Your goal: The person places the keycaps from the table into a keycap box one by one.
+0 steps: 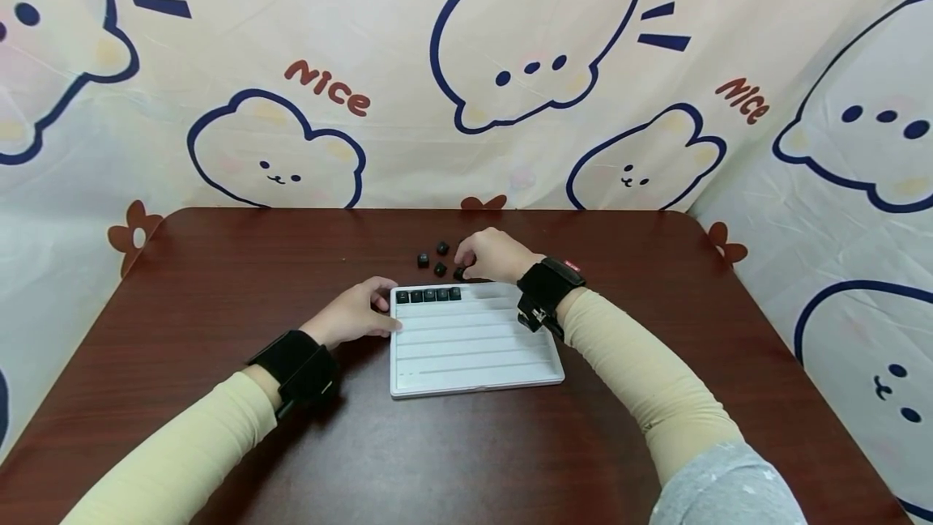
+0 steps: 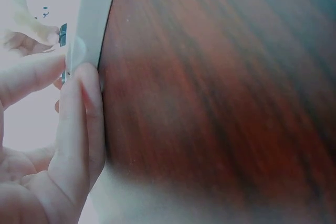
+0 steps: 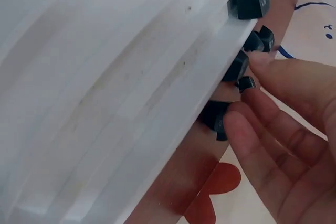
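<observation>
A white ridged tray point(image 1: 474, 347) lies on the table, with a row of black keycaps point(image 1: 428, 296) along its far left edge. My left hand point(image 1: 357, 312) holds the tray's left side near the far corner; in the left wrist view its fingertips point(image 2: 88, 77) press against the tray's rim point(image 2: 97, 19). Beyond the far edge, my right hand point(image 1: 499, 256) reaches down to a loose black keycap point(image 1: 459, 273). The right wrist view shows thumb and fingers apart, one fingertip point(image 3: 239, 121) right at a keycap point(image 3: 212, 115).
Several more loose keycaps point(image 1: 440, 269) lie on the brown table point(image 1: 306, 249) behind the tray, left of my right hand. A printed cloth point(image 1: 408, 160) hangs behind the table's far edge and along both sides.
</observation>
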`<state>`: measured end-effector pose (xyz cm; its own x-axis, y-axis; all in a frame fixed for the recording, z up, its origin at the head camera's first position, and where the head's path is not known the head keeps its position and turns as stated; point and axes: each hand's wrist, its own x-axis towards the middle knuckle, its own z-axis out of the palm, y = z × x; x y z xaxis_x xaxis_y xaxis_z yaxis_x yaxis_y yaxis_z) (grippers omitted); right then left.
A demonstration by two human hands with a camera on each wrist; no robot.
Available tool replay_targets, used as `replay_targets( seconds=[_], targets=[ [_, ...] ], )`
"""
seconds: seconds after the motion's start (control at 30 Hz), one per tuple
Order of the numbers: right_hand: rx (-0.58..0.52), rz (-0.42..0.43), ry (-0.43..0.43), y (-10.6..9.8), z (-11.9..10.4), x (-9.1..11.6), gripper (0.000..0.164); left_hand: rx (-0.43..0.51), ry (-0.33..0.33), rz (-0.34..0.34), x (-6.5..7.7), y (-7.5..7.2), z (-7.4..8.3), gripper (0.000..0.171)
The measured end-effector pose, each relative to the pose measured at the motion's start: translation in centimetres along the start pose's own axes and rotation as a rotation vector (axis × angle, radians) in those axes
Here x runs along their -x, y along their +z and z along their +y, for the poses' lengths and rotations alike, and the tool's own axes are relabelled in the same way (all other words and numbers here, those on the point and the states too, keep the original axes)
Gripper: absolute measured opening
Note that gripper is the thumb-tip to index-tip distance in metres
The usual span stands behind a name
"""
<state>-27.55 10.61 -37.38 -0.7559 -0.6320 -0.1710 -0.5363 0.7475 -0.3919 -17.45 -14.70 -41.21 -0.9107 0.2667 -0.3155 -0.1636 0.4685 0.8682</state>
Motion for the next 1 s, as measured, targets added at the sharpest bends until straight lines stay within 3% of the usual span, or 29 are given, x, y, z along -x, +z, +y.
replay_targets(
  seconds=[0.33,0.77,1.0],
  targets=[
    [0.047,-0.052,0.010,0.5,-0.6,-0.6,0.028,0.016,-0.007,0.003,-0.3,0.0,-0.3,0.068],
    [0.029,-0.052,-0.047,1.1,0.0,-1.2,0.036,0.023,-0.012,0.006,-0.5,0.0,-0.4,0.067],
    [0.090,-0.041,-0.026,1.2,-0.1,-1.1,0.024,0.018,-0.013,0.006,-0.5,0.0,-0.4,0.067]
  ],
)
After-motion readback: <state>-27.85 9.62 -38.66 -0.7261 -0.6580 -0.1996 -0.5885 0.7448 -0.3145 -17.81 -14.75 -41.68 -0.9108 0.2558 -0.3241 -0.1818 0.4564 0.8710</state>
